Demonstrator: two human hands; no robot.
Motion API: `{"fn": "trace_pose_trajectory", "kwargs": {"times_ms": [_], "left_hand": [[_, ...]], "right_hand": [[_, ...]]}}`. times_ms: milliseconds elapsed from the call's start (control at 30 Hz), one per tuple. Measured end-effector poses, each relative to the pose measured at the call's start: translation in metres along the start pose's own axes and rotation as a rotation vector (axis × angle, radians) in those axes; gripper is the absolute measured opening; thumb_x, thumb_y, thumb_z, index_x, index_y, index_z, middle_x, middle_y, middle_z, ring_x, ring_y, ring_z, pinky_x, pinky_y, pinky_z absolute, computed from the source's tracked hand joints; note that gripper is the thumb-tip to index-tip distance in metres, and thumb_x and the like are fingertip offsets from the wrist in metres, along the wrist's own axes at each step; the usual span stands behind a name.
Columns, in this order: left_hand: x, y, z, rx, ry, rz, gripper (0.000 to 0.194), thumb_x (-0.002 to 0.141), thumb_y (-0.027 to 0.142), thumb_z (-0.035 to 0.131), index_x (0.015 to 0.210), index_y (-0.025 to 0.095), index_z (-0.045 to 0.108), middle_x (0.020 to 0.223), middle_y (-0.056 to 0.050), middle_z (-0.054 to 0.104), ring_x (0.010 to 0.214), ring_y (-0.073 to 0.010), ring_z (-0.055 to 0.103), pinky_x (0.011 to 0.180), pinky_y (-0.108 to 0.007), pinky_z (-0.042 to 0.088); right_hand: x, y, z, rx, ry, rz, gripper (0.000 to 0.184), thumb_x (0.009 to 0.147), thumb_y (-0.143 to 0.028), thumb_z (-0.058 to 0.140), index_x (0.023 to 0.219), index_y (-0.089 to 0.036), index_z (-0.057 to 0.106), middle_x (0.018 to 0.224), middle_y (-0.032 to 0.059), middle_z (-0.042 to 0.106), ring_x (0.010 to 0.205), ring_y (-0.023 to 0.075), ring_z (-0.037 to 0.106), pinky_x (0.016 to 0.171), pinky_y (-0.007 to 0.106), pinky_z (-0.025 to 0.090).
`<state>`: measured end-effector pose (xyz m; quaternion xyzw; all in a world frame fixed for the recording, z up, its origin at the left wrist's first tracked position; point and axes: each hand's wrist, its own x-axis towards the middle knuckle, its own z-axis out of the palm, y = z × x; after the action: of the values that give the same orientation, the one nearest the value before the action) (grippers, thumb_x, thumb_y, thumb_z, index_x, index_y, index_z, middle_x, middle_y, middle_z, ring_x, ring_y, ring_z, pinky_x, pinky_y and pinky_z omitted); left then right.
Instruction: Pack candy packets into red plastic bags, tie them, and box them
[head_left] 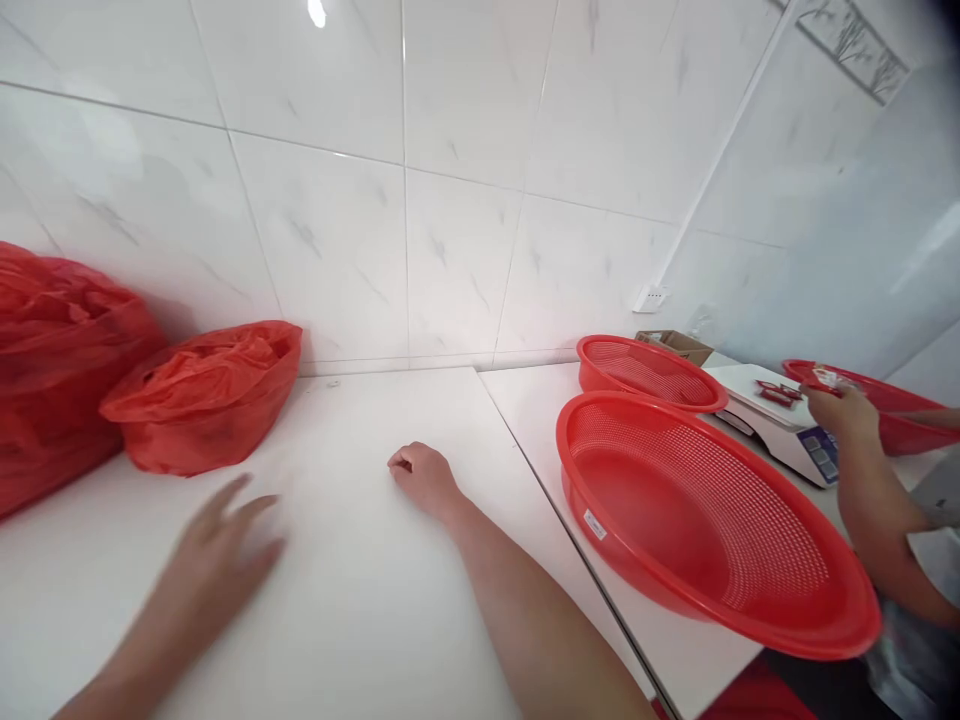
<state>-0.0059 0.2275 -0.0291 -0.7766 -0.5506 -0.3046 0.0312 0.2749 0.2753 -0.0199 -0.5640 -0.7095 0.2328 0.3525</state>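
Note:
My left hand (217, 545) is over the white table (341, 610), slightly blurred by motion, its fingers spread and nothing in them. Nearest to it is a red plastic bag (217, 400) with a gathered top, a little beyond the fingertips. My right hand (426, 478) is curled into a loose fist on or just above the tabletop; nothing shows in it. To the right of that forearm stands a large red plastic basket (652, 520) with perforated sides and a small white label.
A bigger red bag (60, 370) stands far left. Behind the large basket are another red basket (645, 370), a cardboard box (675, 345) and a white scale (780, 420) bearing small red packets (780, 393). At right, a co-worker's hand (844, 410) holds a packet near a red basin (900, 400).

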Motion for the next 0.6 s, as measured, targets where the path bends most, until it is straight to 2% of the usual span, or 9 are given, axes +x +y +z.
{"fn": "trace_pose_trajectory", "kwargs": {"times_ms": [67, 100, 167, 233, 300, 400, 500, 533, 600], "left_hand": [[0.021, 0.01, 0.029, 0.024, -0.011, 0.007, 0.035, 0.087, 0.042, 0.047, 0.12, 0.035, 0.047, 0.147, 0.002, 0.035, 0.131, -0.0249, 0.039, 0.103, -0.046, 0.039], [0.028, 0.015, 0.039, 0.048, -0.056, 0.021, 0.039, 0.086, 0.042, 0.047, 0.123, 0.03, 0.047, 0.146, -0.004, 0.038, 0.132, -0.027, 0.037, 0.104, -0.047, 0.037], [0.037, 0.023, 0.049, 0.094, -0.14, 0.03, 0.046, 0.085, 0.041, 0.047, 0.126, 0.02, 0.048, 0.143, -0.014, 0.041, 0.133, -0.0309, 0.036, 0.104, -0.052, 0.035], [0.04, 0.027, 0.049, 0.095, -0.154, 0.025, 0.052, 0.084, 0.041, 0.049, 0.129, 0.018, 0.046, 0.144, -0.016, 0.039, 0.133, -0.0317, 0.036, 0.103, -0.051, 0.035], [0.041, 0.028, 0.043, 0.087, -0.063, 0.021, 0.052, 0.081, 0.035, 0.054, 0.13, 0.019, 0.045, 0.147, -0.015, 0.034, 0.135, -0.0311, 0.031, 0.102, -0.048, 0.038], [0.052, 0.025, 0.026, 0.123, 0.232, 0.074, 0.043, 0.085, 0.027, 0.049, 0.128, 0.02, 0.045, 0.15, -0.013, 0.026, 0.14, -0.0301, 0.02, 0.107, -0.049, 0.03], [0.082, 0.018, -0.003, 0.163, 0.504, 0.054, 0.045, 0.087, 0.031, 0.05, 0.129, 0.018, 0.043, 0.15, -0.017, 0.022, 0.141, -0.0324, 0.014, 0.11, -0.052, 0.021], [0.095, 0.014, -0.016, 0.155, 0.55, 0.019, 0.048, 0.087, 0.035, 0.05, 0.13, 0.017, 0.042, 0.15, -0.018, 0.021, 0.141, -0.0329, 0.014, 0.111, -0.052, 0.019], [0.127, 0.005, -0.043, 0.099, 0.569, -0.102, 0.049, 0.088, 0.043, 0.046, 0.13, 0.017, 0.042, 0.15, -0.017, 0.022, 0.14, -0.0317, 0.015, 0.111, -0.049, 0.018]], "right_hand": [[0.0, 0.0, 0.0, -0.009, 0.011, -0.012, 0.016, 0.082, -0.018, 0.049, 0.081, -0.024, 0.064, 0.093, -0.0023, 0.063, 0.078, 0.0094, 0.057, 0.071, 0.022, 0.044], [0.0, -0.001, -0.001, -0.011, 0.017, -0.021, 0.015, 0.081, -0.017, 0.05, 0.08, -0.023, 0.064, 0.091, -0.0019, 0.063, 0.079, 0.0099, 0.057, 0.073, 0.022, 0.043], [0.0, -0.002, -0.001, -0.007, 0.03, -0.041, 0.015, 0.078, -0.015, 0.051, 0.08, -0.022, 0.064, 0.089, -0.0005, 0.064, 0.083, 0.0119, 0.057, 0.078, 0.025, 0.042], [0.001, -0.003, -0.001, 0.009, 0.032, -0.059, 0.017, 0.077, -0.014, 0.049, 0.081, -0.021, 0.064, 0.088, 0.0011, 0.064, 0.083, 0.0138, 0.057, 0.079, 0.027, 0.042], [0.002, -0.003, 0.0, 0.03, 0.018, -0.064, 0.016, 0.076, -0.016, 0.048, 0.079, -0.02, 0.064, 0.085, 0.0023, 0.064, 0.079, 0.0155, 0.058, 0.076, 0.029, 0.043], [0.001, -0.002, 0.001, 0.062, -0.013, 0.01, 0.017, 0.078, -0.023, 0.046, 0.078, -0.023, 0.062, 0.086, 0.0004, 0.064, 0.077, 0.0153, 0.059, 0.071, 0.029, 0.044], [0.0, -0.002, 0.002, 0.077, -0.028, 0.058, 0.017, 0.079, -0.028, 0.044, 0.078, -0.026, 0.061, 0.086, -0.0007, 0.065, 0.075, 0.0157, 0.06, 0.067, 0.029, 0.045], [0.0, -0.002, 0.002, 0.078, -0.027, 0.066, 0.018, 0.079, -0.029, 0.044, 0.078, -0.027, 0.061, 0.085, -0.0006, 0.065, 0.075, 0.0162, 0.06, 0.066, 0.029, 0.046], [0.001, -0.002, 0.003, 0.075, -0.022, 0.079, 0.018, 0.078, -0.03, 0.044, 0.077, -0.027, 0.061, 0.082, -0.0001, 0.066, 0.072, 0.0172, 0.061, 0.063, 0.03, 0.046]]}}
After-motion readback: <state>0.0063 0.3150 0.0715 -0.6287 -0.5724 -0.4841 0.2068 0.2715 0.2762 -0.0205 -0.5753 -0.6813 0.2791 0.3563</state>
